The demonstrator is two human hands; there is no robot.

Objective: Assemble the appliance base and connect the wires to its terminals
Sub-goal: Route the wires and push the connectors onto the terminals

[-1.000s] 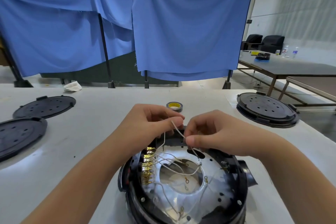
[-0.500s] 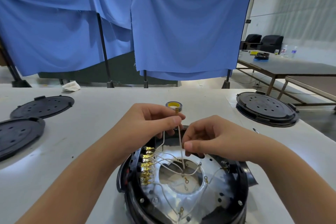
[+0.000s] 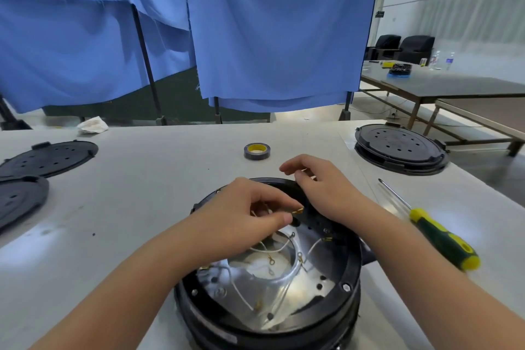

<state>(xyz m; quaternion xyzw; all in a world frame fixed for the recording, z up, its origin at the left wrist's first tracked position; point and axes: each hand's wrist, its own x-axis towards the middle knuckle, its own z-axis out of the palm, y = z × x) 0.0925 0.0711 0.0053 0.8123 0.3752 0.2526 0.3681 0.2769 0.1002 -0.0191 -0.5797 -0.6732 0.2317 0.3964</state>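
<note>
Count: one open base near the table edge, several white wires loose inside it, two flat lids left, one lidded base far right, one tape roll, one screwdriver, one crumpled rag. Left hand was pinched nearly closed, thumb and forefinger gripping a wire with a brass connector over the base. Right hand was half curled on the far rim; whether it held anything, can't tell.
</note>
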